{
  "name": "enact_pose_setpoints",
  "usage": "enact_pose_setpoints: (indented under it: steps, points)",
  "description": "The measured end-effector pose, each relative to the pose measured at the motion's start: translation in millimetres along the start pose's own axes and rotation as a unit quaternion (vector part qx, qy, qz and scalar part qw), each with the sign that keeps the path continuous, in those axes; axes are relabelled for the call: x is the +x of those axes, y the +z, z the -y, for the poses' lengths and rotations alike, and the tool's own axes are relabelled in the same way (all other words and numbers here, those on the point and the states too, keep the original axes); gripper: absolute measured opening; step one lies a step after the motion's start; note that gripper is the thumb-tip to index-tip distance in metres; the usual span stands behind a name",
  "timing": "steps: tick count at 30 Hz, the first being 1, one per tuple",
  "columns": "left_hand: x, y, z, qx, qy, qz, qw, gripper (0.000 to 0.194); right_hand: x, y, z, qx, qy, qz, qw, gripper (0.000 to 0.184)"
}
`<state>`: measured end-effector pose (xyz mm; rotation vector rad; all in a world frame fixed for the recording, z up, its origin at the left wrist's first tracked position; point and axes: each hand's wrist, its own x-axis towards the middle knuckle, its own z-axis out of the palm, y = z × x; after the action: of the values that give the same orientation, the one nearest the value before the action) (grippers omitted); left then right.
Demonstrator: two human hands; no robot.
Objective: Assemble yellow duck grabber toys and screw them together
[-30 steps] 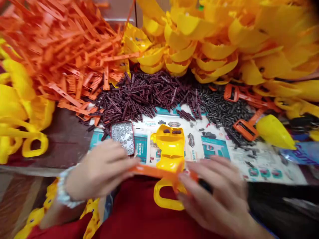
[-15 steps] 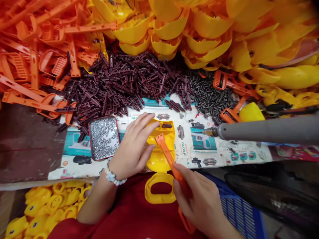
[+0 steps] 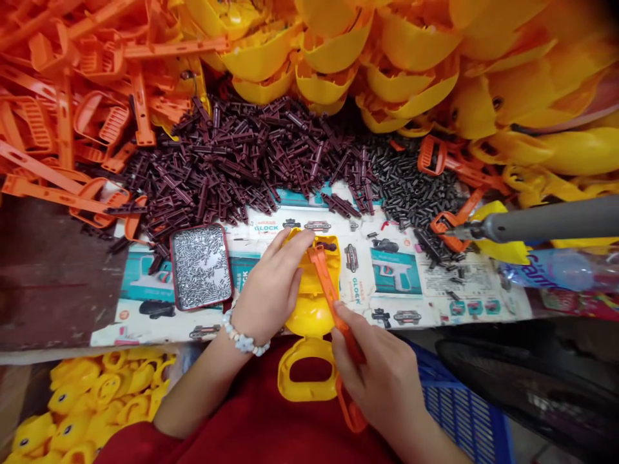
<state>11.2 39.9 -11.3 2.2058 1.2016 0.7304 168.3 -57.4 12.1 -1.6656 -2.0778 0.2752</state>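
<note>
Head view: printed sheets [image 3: 394,274] under a yellow shell [image 3: 309,316] border maroon pins [image 3: 242,154].

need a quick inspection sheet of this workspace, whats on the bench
surface: printed Glock toy packaging sheets over a dark brown board
job's things: yellow plastic shell with a loop handle; orange plastic strip lying along it
clutter: maroon plastic pins, black plastic pieces, orange plastic parts, yellow plastic shells, red-rimmed tray of metal pins
hands: left hand on the shell; right hand pinching the strip
cables: nothing seen
surroundings: grey tube with a metal tip at right; blue plastic crate; small yellow parts at lower left
</note>
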Motion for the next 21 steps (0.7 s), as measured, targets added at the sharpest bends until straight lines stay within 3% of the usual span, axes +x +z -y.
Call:
enact_pose_setpoints:
  steps: [4,6,9,10,12,15,21]
  points:
    - [-2,2.8,-3,0.012,-0.006,-0.013,1.000,0.052,0,-1,-1,-0.004,0.012,0.002,1.000,0.022]
    - [-4,4.7,-4,0.017,-0.008,-0.017,1.000,0.051,0,-4,-2,0.117,0.071,0.041,0.990,0.021]
    - [-7,6.7,-5,0.024,-0.011,-0.020,0.999,0.050,1,-4,0,0.284,0.140,0.076,0.946,0.019]
    - [-8,6.9,-5,0.025,-0.009,-0.021,0.999,0.049,2,-3,2,0.264,0.127,0.065,0.954,0.018]
    - [-8,6.2,-6,0.025,0.005,-0.025,0.999,0.048,3,2,7,0.117,0.069,0.029,0.990,0.020]
    - [-1,3.2,-7,0.019,0.019,-0.023,0.999,0.040,4,8,14,-0.070,0.007,0.006,0.998,0.024]
    - [27,2.1,-10,0.057,-0.034,0.050,0.997,0.030,-2,5,4,-0.017,0.017,0.021,0.999,0.016]
